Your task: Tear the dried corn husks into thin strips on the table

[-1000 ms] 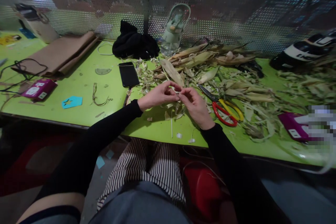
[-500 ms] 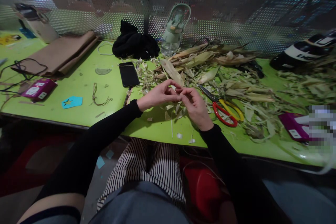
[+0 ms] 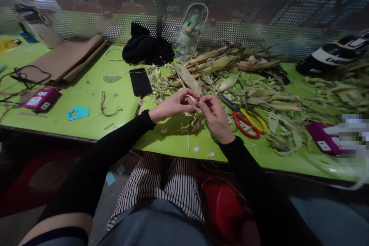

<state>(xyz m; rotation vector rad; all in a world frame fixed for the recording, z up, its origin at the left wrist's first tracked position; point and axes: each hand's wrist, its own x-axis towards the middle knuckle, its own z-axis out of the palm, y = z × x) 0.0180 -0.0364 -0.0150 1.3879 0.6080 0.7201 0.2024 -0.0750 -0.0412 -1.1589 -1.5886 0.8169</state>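
My left hand (image 3: 181, 102) and my right hand (image 3: 215, 117) meet over the front middle of the green table (image 3: 161, 140), fingertips almost touching. Thumb and fingers of each are pinched on a small pale piece of corn husk (image 3: 198, 110), mostly hidden by the fingers. Loose husk scraps lie just below and behind them. A larger dry husk leaf (image 3: 188, 78) lies just beyond my fingertips. Beside my right hand rest scissors (image 3: 245, 117) with one red and one yellow handle, blades pointing away to the left.
A heap of corn husks (image 3: 225, 63) spreads across the back. Around it are a phone (image 3: 140, 82), black cloth (image 3: 148, 46), a green bottle (image 3: 188, 40) and a dark bottle (image 3: 325, 57). Brown paper (image 3: 63, 59), a purple box (image 3: 42, 99) and a blue tag (image 3: 77, 113) lie left.
Both hands stay nearly in place, still pinched together. The right fingertips have shifted slightly, and a pale bit shows between the fingers. The scraps beneath look slightly rearranged.
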